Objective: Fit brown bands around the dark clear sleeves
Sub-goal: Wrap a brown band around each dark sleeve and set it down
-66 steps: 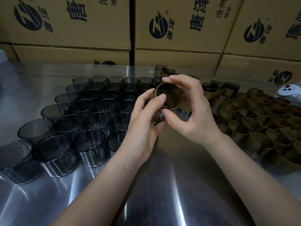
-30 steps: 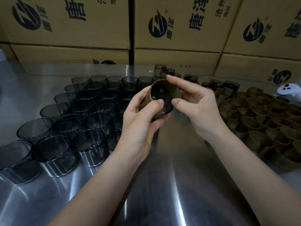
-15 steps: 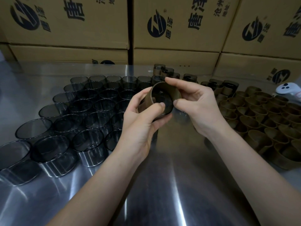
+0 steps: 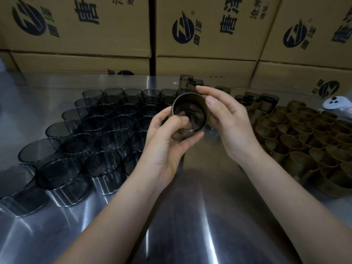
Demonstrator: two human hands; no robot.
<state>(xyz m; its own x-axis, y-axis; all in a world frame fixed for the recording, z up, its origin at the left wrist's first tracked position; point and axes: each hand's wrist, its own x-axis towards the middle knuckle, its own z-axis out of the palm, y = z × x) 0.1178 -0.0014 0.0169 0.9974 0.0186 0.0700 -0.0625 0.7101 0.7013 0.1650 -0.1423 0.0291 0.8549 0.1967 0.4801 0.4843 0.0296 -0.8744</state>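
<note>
Both hands hold one piece above the middle of the metal table (image 4: 190,221). The left hand (image 4: 165,149) curls its fingers under the dark clear sleeve (image 4: 192,130), with the thumb bent over the near edge. The right hand (image 4: 230,126) pinches the brown band (image 4: 208,113), which sits around the sleeve, between forefinger and thumb. At 9 o'clock from the piece many bare sleeves (image 4: 95,134) stand together. At 3 o'clock lies a heap of loose bands (image 4: 304,134). At 1 o'clock stand some banded sleeves (image 4: 266,101), and cardboard boxes (image 4: 209,35) are at 12 o'clock.
</note>
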